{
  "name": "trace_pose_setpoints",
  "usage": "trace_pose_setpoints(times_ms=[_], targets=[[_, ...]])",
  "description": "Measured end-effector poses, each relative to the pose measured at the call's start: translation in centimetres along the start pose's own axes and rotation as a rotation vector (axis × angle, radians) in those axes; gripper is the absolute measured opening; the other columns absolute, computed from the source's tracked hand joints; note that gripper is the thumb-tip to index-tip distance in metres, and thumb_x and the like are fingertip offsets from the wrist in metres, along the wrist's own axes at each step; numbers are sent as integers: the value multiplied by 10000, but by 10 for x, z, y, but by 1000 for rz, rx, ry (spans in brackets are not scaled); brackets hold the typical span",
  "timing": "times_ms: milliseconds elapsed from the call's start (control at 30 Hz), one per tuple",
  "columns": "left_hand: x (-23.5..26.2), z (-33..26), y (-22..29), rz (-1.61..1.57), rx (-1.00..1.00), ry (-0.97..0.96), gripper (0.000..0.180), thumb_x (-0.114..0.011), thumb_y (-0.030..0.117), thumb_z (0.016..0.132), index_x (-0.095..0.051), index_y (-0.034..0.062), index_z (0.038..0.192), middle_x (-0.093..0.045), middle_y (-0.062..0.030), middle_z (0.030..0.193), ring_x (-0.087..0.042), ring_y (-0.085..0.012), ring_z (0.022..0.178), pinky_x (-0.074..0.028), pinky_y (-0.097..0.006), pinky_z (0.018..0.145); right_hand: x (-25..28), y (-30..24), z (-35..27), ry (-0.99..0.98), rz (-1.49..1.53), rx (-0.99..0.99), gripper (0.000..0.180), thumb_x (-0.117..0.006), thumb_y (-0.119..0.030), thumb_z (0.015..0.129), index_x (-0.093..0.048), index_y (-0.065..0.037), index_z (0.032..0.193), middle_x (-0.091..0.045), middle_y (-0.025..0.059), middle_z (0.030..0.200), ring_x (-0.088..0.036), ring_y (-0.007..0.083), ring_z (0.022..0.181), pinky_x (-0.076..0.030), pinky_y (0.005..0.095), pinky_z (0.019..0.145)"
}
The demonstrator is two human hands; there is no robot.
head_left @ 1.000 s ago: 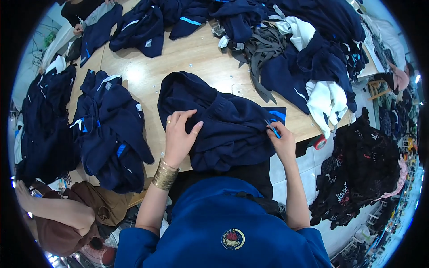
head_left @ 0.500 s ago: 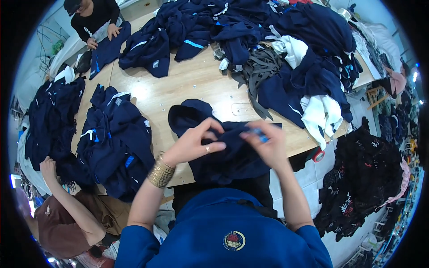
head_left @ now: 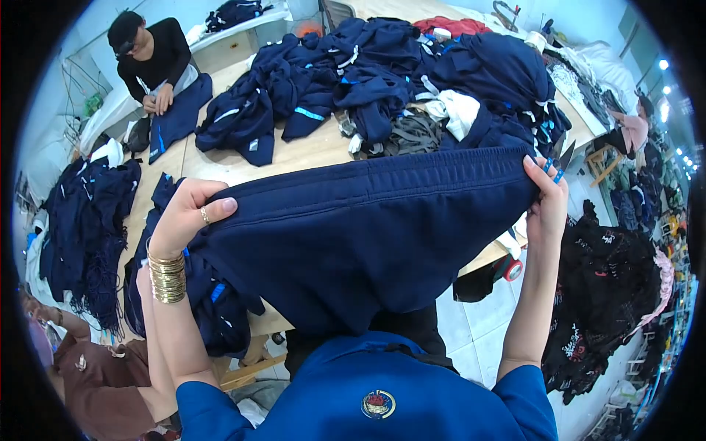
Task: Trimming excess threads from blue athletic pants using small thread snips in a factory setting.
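Observation:
A navy garment with a gathered elastic waistband, which looks like trousers (head_left: 346, 235), is stretched wide in front of me above the table. My left hand (head_left: 184, 213) grips one end of the waistband, thumb on top; gold bangles circle that wrist. At the other end, my right hand (head_left: 546, 195) pinches the waistband between thumb and fingers. Blue bands (head_left: 553, 170) show on the fingers of my right hand. A dark pointed thing (head_left: 566, 154) sticks out beside them, too small to name. The garment's lower part hangs toward my lap.
Navy garments (head_left: 368, 59) heap along the table's far side, with grey strips (head_left: 412, 138) and white cloth (head_left: 457, 112). More piles lie left (head_left: 88, 228). A person in black (head_left: 158, 66) handles navy cloth; another in brown (head_left: 103, 375) is at lower left. Black garments (head_left: 603, 294) lie at right.
The navy trousers have been lifted off the table and spread out. My hands have moved apart, each now gripping one end of the waistband.

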State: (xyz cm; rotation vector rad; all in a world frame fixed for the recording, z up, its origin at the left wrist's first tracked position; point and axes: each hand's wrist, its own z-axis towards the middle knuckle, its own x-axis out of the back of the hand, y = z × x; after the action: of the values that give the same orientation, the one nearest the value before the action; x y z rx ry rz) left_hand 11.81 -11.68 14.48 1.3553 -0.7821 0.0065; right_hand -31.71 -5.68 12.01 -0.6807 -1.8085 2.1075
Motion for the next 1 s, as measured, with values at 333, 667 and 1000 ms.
trace_pose_setpoints(times_ms=[333, 667, 1000], targets=[[-1, -1, 17, -66, -32, 23, 326, -584, 234, 847, -486, 16, 625, -391, 57, 595, -336, -35, 565, -281, -208, 504, 5, 2, 8, 40, 46, 29, 79, -636, -95, 771, -597, -82, 839, -601, -56, 712, -496, -6, 511, -251, 123, 389], [4, -7, 12, -65, -35, 35, 302, -579, 216, 847, -525, 4, 638, -449, 53, 599, -367, -33, 558, -311, -200, 508, -7, -12, 4, 3, 21, 35, 69, -681, -115, 728, -624, -93, 760, -574, -61, 631, -478, 2, 519, -259, 133, 446], [5, -16, 19, -53, -48, 36, 361, -596, 237, 841, -438, 39, 583, -341, 69, 573, -289, -32, 542, -244, -214, 478, -13, -12, 3, -6, 29, 57, 67, -662, -88, 742, -617, -81, 791, -587, -52, 666, -495, 10, 527, -289, 132, 449]])
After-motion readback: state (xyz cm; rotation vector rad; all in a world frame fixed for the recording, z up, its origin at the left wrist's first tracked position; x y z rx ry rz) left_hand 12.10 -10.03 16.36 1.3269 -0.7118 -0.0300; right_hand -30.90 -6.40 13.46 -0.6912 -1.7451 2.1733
